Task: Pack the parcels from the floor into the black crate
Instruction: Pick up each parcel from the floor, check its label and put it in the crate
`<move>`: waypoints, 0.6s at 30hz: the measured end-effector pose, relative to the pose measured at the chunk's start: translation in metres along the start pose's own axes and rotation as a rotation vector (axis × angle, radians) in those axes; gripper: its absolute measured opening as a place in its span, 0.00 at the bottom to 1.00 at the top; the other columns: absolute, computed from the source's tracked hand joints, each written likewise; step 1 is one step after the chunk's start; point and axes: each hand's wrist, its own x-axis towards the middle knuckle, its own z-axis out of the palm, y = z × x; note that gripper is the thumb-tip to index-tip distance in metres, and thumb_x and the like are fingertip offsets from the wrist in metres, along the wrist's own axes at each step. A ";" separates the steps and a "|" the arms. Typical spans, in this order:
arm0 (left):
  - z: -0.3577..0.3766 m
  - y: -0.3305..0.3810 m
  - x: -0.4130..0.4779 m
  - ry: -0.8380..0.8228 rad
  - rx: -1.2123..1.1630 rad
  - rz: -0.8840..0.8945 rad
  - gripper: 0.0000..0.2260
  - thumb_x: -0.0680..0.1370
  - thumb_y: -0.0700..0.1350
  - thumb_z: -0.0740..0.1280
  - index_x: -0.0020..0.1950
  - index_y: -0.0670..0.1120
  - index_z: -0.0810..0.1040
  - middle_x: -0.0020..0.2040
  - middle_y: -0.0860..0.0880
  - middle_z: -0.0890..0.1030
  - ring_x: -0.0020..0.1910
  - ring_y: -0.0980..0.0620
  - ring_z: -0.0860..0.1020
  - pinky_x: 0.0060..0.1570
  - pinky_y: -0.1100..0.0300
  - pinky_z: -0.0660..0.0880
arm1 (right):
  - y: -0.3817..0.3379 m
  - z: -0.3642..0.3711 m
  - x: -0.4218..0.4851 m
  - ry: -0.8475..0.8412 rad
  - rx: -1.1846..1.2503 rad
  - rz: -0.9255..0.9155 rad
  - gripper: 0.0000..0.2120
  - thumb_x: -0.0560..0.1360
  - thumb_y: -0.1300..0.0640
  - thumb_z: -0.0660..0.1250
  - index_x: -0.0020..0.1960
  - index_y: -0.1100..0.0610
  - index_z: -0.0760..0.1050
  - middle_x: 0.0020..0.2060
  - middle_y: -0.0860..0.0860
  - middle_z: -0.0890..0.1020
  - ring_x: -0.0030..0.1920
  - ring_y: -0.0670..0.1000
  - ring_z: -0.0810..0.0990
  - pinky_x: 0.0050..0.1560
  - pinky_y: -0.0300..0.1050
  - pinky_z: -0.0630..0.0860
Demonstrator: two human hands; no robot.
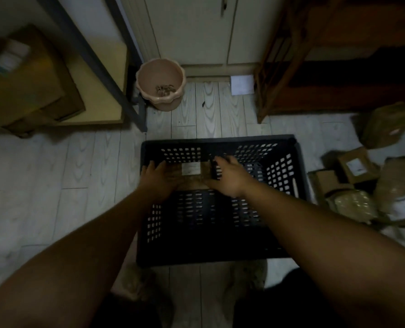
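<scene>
Left hand (157, 177) and right hand (228, 177) clasp 1 parcel (192, 176) in the black crate (220, 139); released crooked, it may wedge.

The crate (220, 139) stood on the floor (55, 174) with one parcel (191, 172) inside its far-left part, a pile of parcels (352, 166) to its right, a bucket (163, 101) behind it, and a box (26, 76) far left.

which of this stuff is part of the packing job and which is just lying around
Job: black crate; parcel with white label, held by left hand and right hand inside it; heap of parcels at right.
Lying about: pink bin; cardboard box at left; wooden rack; white sheet.
</scene>
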 end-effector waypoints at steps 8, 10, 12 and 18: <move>-0.162 0.101 -0.191 0.043 -0.053 -0.055 0.35 0.77 0.55 0.64 0.77 0.46 0.51 0.77 0.40 0.51 0.76 0.41 0.50 0.74 0.49 0.50 | -0.088 -0.156 -0.195 0.062 0.077 -0.014 0.39 0.74 0.37 0.63 0.77 0.50 0.51 0.75 0.54 0.56 0.73 0.57 0.58 0.73 0.51 0.59; -0.187 0.121 -0.228 0.102 -0.083 -0.019 0.34 0.77 0.54 0.64 0.77 0.46 0.52 0.77 0.41 0.53 0.76 0.42 0.52 0.73 0.50 0.52 | -0.098 -0.183 -0.240 0.123 0.089 -0.020 0.38 0.75 0.38 0.62 0.78 0.51 0.50 0.75 0.55 0.55 0.73 0.57 0.59 0.73 0.50 0.59; -0.205 0.143 -0.267 0.141 -0.094 -0.002 0.35 0.77 0.55 0.65 0.77 0.45 0.52 0.77 0.42 0.53 0.76 0.43 0.52 0.73 0.50 0.52 | -0.101 -0.202 -0.286 0.169 0.088 -0.033 0.37 0.76 0.38 0.61 0.77 0.51 0.51 0.75 0.55 0.56 0.73 0.57 0.61 0.72 0.50 0.61; -0.230 0.182 -0.329 0.262 -0.130 0.114 0.37 0.72 0.59 0.67 0.76 0.48 0.58 0.74 0.42 0.62 0.69 0.42 0.65 0.67 0.47 0.67 | -0.096 -0.233 -0.375 0.330 0.112 -0.029 0.33 0.77 0.41 0.61 0.77 0.50 0.53 0.74 0.57 0.59 0.71 0.59 0.64 0.69 0.51 0.64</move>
